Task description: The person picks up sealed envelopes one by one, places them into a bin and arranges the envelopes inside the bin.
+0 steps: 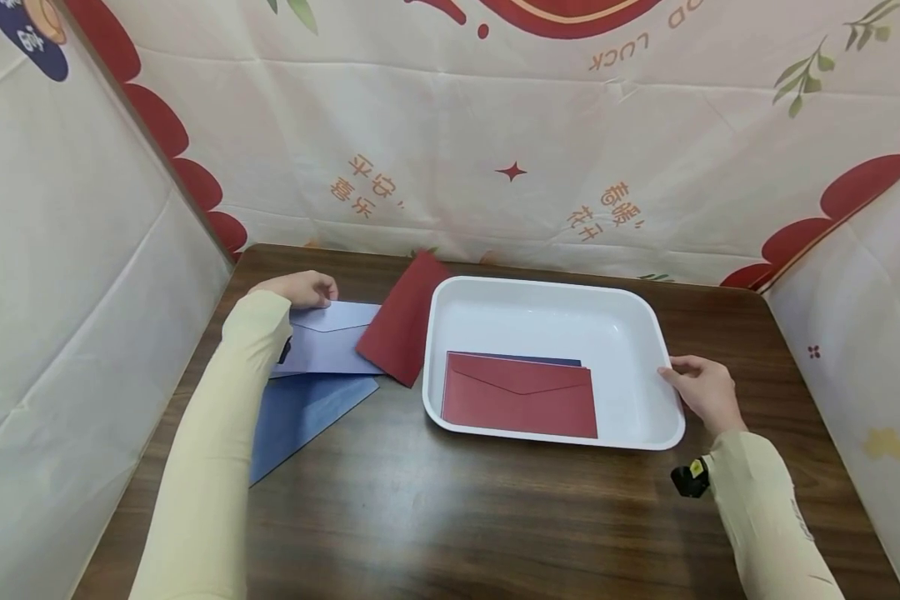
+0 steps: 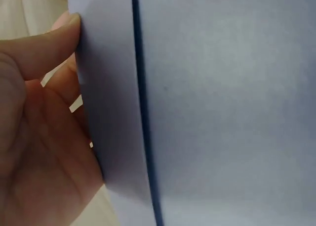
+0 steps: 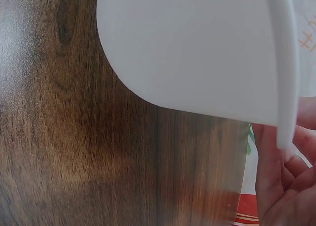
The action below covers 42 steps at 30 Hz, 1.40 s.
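In the head view my left hand point(image 1: 297, 289) pinches the upper edge of a lavender envelope point(image 1: 330, 346) at the left of the table. The left wrist view shows the thumb on the near face of this envelope point(image 2: 222, 112), with the other fingers behind it. Below it lies a blue envelope point(image 1: 303, 425), partly covered. A red envelope point(image 1: 405, 321) lies slanted between the lavender one and a white tray point(image 1: 547, 312). Inside the tray a red envelope point(image 1: 521, 408) covers most of a dark blue one point(image 1: 562, 361). My right hand point(image 1: 708, 393) grips the tray's right rim, thumb inside.
A brown wooden table point(image 1: 420, 517) carries everything. Printed white cloth point(image 1: 450, 150) hangs along its back and both sides. A small black device point(image 1: 691, 478) sits at the right wrist.
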Available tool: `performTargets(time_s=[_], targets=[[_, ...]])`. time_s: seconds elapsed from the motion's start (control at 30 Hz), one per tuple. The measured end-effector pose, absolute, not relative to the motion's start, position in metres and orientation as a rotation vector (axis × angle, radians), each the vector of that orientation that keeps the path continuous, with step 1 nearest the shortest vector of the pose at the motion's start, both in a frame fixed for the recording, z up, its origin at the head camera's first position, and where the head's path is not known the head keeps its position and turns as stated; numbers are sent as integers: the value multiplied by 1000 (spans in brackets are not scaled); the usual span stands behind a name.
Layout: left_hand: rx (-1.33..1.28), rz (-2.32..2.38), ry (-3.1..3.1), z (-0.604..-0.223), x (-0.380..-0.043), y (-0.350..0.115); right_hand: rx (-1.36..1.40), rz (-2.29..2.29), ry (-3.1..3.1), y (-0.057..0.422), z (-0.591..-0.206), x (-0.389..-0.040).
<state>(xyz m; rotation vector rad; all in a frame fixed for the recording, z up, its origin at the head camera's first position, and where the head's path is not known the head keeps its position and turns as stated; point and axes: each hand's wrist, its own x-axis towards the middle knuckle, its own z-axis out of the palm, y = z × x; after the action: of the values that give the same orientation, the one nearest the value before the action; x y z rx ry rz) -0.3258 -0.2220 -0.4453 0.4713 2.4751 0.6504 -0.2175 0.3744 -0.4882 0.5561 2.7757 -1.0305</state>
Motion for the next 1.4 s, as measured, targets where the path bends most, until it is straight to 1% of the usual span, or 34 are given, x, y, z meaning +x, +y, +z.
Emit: performTargets(time_s=[0.03,0.27,0.4,0.57,0.67,0.73,0.9,0.97,1.03,1.13,1.27,1.4], targets=[[473,644,2474,-444,-326,-223,553,-1022,2775,373,-487,-217],[427,624,2459,-430,-323,-234,501,-956,2893,431,-565,-243],[408,627,2455,-422,-323,-244,512,-980,2859,421,-550,-238],[382,610,2454,-413,-320,-253,562,-1039,2783,389,-505,-223],[386,607,2432,-409,-318,-254,541,-1034,2779,377,-490,-218],[375,605,2412,-408,-317,-253,550,-1028,2783,380,-493,-219],[417,586,2387,-405,-316,-243,524,-1027,2820,402,-522,-228],[437,576,2390,-404,-317,-237,491,-1052,2802,406,-523,-228],[444,567,2389,-402,-318,-231,533,-1051,2800,402,-520,-228],[445,538,2391,-398,-317,-222,570,-1082,2764,388,-505,-222],[433,509,2392,-394,-317,-211,524,-1060,2774,373,-486,-215],[457,491,2387,-394,-319,-200,509,-1076,2769,371,-482,-213]])
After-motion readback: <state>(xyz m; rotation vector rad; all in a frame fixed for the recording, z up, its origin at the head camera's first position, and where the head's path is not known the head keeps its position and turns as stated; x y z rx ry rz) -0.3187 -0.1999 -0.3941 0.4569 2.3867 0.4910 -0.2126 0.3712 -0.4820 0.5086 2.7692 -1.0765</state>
